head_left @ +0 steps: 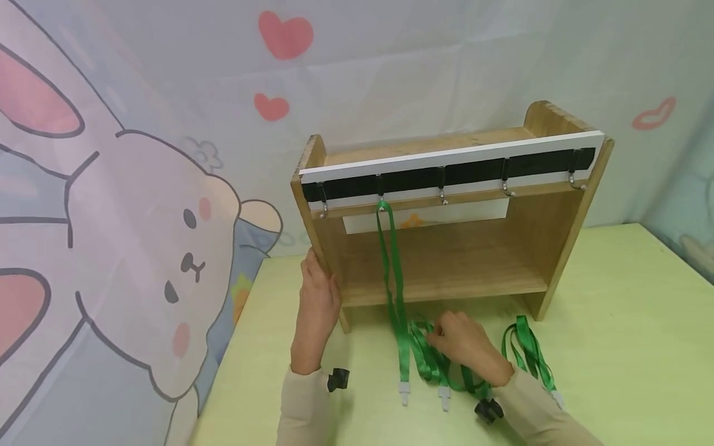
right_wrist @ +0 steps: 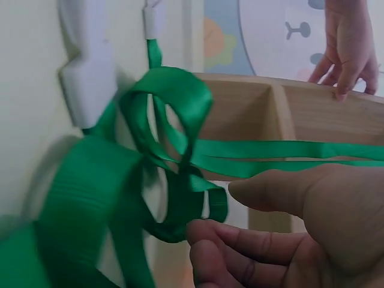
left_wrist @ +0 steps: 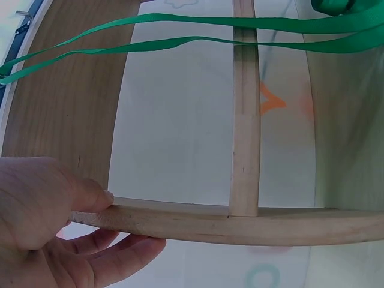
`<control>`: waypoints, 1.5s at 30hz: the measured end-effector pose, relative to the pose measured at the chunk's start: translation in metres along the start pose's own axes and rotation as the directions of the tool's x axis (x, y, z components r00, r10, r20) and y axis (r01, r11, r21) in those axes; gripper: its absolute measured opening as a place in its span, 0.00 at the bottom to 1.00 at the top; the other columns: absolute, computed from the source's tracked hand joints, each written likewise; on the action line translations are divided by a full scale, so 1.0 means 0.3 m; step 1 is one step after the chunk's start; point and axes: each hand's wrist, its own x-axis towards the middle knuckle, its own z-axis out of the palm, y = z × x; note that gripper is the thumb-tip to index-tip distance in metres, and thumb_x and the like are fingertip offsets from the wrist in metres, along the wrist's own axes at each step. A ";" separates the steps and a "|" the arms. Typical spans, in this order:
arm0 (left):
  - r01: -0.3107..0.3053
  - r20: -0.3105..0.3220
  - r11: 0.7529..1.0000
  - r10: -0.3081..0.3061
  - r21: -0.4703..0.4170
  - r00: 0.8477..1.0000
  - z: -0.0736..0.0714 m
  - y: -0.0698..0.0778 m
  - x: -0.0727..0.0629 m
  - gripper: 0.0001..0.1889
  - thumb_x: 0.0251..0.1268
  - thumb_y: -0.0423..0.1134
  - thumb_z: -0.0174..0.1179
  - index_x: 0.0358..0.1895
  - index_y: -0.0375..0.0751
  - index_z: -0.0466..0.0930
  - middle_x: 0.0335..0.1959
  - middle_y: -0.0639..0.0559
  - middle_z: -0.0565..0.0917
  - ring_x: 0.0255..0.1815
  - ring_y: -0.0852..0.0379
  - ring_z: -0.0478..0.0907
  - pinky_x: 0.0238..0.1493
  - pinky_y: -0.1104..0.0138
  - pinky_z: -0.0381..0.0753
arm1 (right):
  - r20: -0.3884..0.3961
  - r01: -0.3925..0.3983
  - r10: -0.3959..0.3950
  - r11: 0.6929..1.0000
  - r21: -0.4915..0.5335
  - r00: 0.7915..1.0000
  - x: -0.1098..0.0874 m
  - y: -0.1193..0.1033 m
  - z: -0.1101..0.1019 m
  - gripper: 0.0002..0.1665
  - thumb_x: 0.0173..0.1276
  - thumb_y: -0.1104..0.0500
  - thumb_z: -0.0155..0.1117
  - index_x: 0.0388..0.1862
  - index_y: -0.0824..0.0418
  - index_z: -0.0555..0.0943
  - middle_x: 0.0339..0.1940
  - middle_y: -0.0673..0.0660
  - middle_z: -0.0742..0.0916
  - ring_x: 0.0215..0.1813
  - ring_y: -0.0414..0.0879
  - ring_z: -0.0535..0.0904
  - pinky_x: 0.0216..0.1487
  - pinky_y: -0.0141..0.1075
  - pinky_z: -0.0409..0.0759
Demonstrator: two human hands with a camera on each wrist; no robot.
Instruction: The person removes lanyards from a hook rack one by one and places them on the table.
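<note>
My left hand (head_left: 318, 297) grips the side panel of a wooden shelf (head_left: 440, 257); in the left wrist view its thumb lies on one face of the panel edge and its fingers on the other. One green lanyard (head_left: 397, 272) hangs from a hook on the shelf's front rail, its white clip low over the table. My right hand (head_left: 465, 344) is at a folded green lanyard (head_left: 426, 359) on the table. In the right wrist view, thumb and bent fingers stand apart, their tips right at a loop of green ribbon (right_wrist: 219, 204).
Several metal hooks (head_left: 443, 193) line the black-and-white front rail. Another bundled green lanyard (head_left: 527, 347) lies on the pale green table (head_left: 625, 322), right of my right hand. A printed cloth (head_left: 390, 68) with a rabbit and hearts hangs behind.
</note>
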 end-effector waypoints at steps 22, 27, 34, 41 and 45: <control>0.010 0.004 1.000 -0.010 -0.007 1.000 -0.002 0.004 0.010 0.31 0.70 0.21 0.55 0.71 0.19 0.50 0.58 0.24 0.66 0.48 0.27 0.81 0.40 0.48 0.86 | -0.286 0.244 -0.227 0.969 0.026 0.931 0.054 -0.202 -0.223 0.08 0.71 0.62 0.62 0.33 0.62 0.86 0.21 0.46 0.83 0.22 0.37 0.74 0.24 0.34 0.74; 0.019 0.017 1.000 -0.019 0.005 1.000 -0.006 0.005 0.009 0.31 0.71 0.22 0.55 0.71 0.20 0.49 0.59 0.24 0.67 0.49 0.27 0.81 0.42 0.48 0.86 | -0.413 0.298 -0.255 0.954 0.041 0.874 0.075 -0.270 -0.240 0.05 0.71 0.62 0.66 0.36 0.63 0.85 0.26 0.50 0.85 0.25 0.40 0.77 0.30 0.37 0.77; 0.014 0.009 1.000 -0.014 0.003 1.000 -0.003 0.001 0.007 0.31 0.72 0.22 0.55 0.71 0.21 0.50 0.58 0.24 0.67 0.49 0.28 0.81 0.42 0.48 0.86 | -0.564 0.351 -0.277 0.936 0.025 0.778 0.102 -0.338 -0.242 0.11 0.67 0.60 0.72 0.42 0.66 0.82 0.33 0.58 0.86 0.28 0.47 0.80 0.32 0.43 0.79; 0.007 0.003 1.000 -0.007 0.007 1.000 -0.004 -0.004 0.007 0.32 0.71 0.22 0.55 0.71 0.21 0.49 0.57 0.25 0.67 0.47 0.28 0.81 0.41 0.48 0.86 | -0.628 0.318 -0.234 0.948 0.023 0.742 0.131 -0.384 -0.240 0.22 0.63 0.54 0.77 0.46 0.66 0.80 0.36 0.59 0.87 0.27 0.47 0.81 0.29 0.43 0.78; 0.015 0.011 1.000 -0.015 0.001 1.000 -0.006 -0.002 0.007 0.31 0.72 0.22 0.54 0.72 0.21 0.49 0.57 0.25 0.67 0.47 0.28 0.81 0.42 0.48 0.86 | -0.635 0.305 -0.225 0.952 0.018 0.739 0.148 -0.400 -0.242 0.21 0.62 0.52 0.77 0.45 0.64 0.80 0.37 0.58 0.87 0.27 0.46 0.82 0.29 0.43 0.78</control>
